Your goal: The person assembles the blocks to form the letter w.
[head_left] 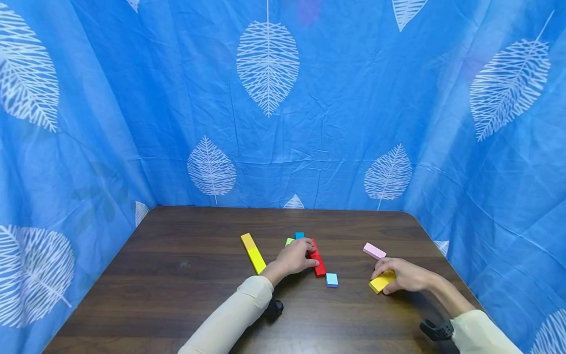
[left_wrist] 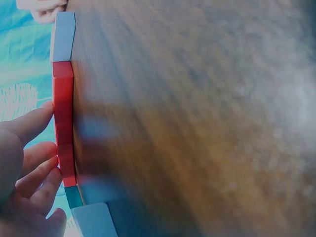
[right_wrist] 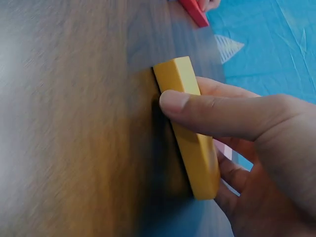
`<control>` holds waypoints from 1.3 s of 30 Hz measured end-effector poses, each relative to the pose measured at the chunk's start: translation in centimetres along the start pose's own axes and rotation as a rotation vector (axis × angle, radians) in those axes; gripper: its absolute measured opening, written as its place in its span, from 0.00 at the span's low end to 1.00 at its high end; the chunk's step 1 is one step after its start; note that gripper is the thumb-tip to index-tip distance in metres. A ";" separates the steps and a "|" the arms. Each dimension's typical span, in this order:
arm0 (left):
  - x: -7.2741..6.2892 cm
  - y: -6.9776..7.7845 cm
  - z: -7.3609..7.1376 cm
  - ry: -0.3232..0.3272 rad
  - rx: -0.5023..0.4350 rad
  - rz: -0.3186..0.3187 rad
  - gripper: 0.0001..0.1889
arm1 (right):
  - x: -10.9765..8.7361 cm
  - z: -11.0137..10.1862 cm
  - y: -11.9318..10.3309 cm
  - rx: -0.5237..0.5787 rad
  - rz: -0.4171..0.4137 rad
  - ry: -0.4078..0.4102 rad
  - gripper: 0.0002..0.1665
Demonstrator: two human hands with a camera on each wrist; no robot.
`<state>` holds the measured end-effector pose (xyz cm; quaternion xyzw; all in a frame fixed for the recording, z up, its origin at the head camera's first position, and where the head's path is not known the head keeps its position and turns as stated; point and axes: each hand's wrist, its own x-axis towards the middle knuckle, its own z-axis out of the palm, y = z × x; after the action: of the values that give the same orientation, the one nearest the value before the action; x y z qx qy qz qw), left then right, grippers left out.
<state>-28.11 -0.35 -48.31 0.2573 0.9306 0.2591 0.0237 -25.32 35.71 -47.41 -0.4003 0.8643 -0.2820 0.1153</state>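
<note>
My left hand (head_left: pixel 294 258) reaches over a red strip of blocks (head_left: pixel 320 269). In the left wrist view its thumb and fingertips touch the red strip (left_wrist: pixel 64 113) along its upper side. A light blue block (head_left: pixel 331 280) lies at the strip's near end. Partly hidden by the left hand are a lime green block (head_left: pixel 289 241) and a darker blue block (head_left: pixel 299 235). On the right, my right hand (head_left: pixel 407 275) pinches a yellow block (head_left: pixel 380 282) between thumb and fingers; the right wrist view shows this yellow block (right_wrist: pixel 173 79) tilted close over the table.
A pink block (head_left: pixel 374 250) lies just beyond the right hand. Left of the left hand, a long yellow strip (head_left: pixel 253 254) slants across the dark wooden table (head_left: pixel 177 275). A blue leaf-patterned curtain (head_left: pixel 327 123) surrounds the table's back and sides.
</note>
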 end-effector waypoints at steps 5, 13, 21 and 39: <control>0.1 0.1 -0.1 -0.001 0.000 -0.007 0.24 | 2.0 -0.4 -0.6 -0.025 0.019 -0.040 0.17; 0.3 0.0 -0.1 -0.001 0.008 -0.006 0.24 | 5.1 -0.7 -1.3 -0.084 0.078 -0.079 0.18; 0.4 -0.2 -0.1 -0.005 0.007 -0.009 0.24 | 7.7 -0.4 -1.5 -0.116 0.087 -0.082 0.18; 0.3 0.0 0.4 0.004 0.005 -0.010 0.24 | 4.6 2.8 -1.2 -0.137 0.226 0.315 0.38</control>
<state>-28.23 0.01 -48.64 0.2520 0.9326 0.2573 0.0226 -26.38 30.50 -48.85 -0.2588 0.9282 -0.2668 -0.0178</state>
